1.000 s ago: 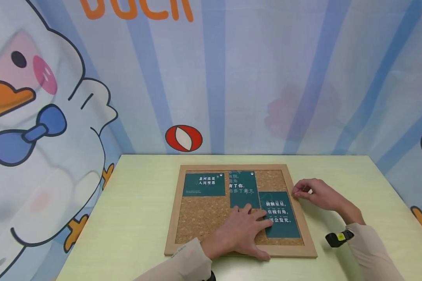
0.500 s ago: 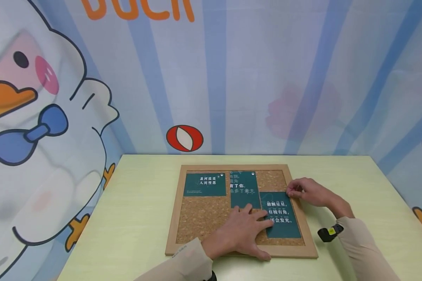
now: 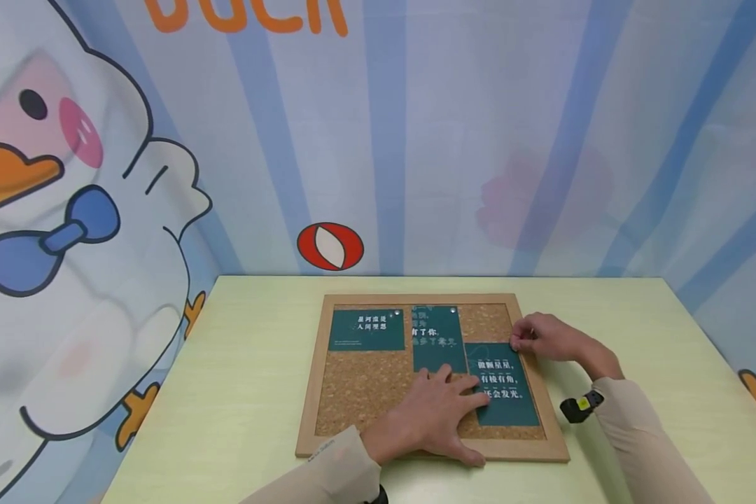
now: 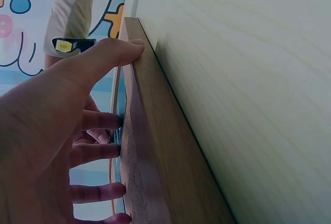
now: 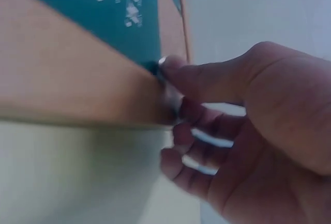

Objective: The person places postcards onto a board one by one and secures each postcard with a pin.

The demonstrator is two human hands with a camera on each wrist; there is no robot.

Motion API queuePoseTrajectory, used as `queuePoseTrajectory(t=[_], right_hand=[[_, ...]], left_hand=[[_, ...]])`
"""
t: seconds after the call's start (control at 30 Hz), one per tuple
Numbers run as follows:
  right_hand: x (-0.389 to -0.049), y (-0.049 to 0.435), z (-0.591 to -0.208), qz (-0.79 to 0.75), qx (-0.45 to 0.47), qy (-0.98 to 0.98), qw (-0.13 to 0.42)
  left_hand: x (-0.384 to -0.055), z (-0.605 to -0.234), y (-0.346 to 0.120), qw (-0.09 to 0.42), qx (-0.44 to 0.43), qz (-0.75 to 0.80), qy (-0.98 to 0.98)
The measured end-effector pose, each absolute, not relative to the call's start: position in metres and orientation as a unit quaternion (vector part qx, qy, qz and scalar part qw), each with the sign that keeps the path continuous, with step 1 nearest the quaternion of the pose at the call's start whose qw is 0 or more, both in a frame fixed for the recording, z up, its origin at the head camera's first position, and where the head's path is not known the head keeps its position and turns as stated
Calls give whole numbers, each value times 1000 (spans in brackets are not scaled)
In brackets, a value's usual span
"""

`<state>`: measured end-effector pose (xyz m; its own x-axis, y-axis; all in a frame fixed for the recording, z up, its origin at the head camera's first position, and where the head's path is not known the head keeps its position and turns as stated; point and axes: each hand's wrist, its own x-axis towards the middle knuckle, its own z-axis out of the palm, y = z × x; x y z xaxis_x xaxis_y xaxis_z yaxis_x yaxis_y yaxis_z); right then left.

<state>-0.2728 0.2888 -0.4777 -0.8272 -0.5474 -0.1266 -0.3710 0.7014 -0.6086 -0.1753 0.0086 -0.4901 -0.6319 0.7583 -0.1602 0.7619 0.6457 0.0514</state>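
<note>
A wood-framed cork board lies on the table with dark green cards printed in white characters. My left hand rests on it with fingers spread. Its fingertips reach the bottom of the middle card and the left side of the right card; its thumb lies over the front frame. At the right card's top right corner, my right hand pinches a small thumbtack between thumb and forefinger, mostly hidden, its silvery edge glinting in the right wrist view. Fingers of my right hand hang over the frame's side.
The left card and the middle card each carry a silver thumbtack at the top right corner. Pale table surrounds the board. Behind stands a blue striped backdrop with a cartoon duck.
My right hand has moved left from beside the frame onto the right card's top corner, and for the last half second it stays about there. My left hand has kept its place.
</note>
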Motion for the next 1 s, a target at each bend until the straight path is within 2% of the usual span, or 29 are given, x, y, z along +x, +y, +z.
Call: queuePoseTrajectory(t=[0.2, 0.43, 0.67, 1.0], right_hand=[[-285, 280, -466, -266, -234, 908, 226], [-291, 271, -455, -260, -151, 901, 313], [-291, 268, -451, -263, -136, 898, 327], [-289, 262, -450, -233, -133, 915, 302]], left_hand=[[-176, -490, 7, 78, 424, -14, 902], [-176, -491, 8, 76, 430, -13, 900], [-177, -491, 9, 72, 431, -14, 899], [-176, -491, 8, 78, 427, -9, 901]])
